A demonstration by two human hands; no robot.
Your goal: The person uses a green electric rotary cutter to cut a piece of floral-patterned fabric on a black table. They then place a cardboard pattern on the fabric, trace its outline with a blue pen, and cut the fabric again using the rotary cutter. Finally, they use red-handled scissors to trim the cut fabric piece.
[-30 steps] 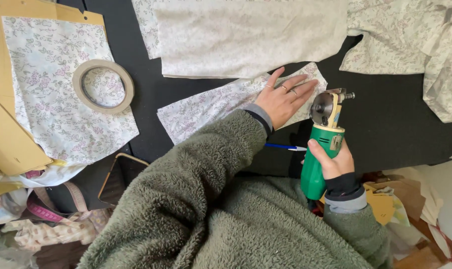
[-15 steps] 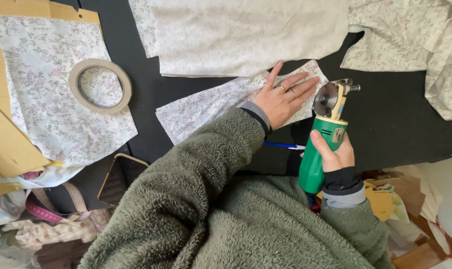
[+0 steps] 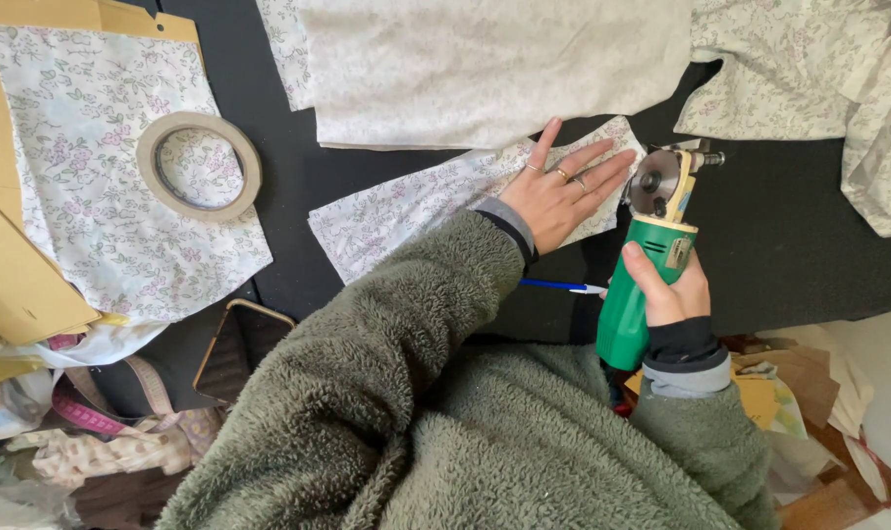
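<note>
The person's left hand (image 3: 561,191) lies flat, fingers spread and grasping nothing, on one small floral fabric piece (image 3: 416,211) spread on the black table (image 3: 789,236). The right hand (image 3: 666,290) is clenched around one green rotary cutter (image 3: 642,285), its round blade just beside the fabric's right edge. One blue pen (image 3: 561,287) lies between the arms. One tape roll (image 3: 199,165) rests on a second floral piece (image 3: 102,236) to the left, over cardboard (image 3: 13,285). A larger pale cloth (image 3: 494,69) lies above
</note>
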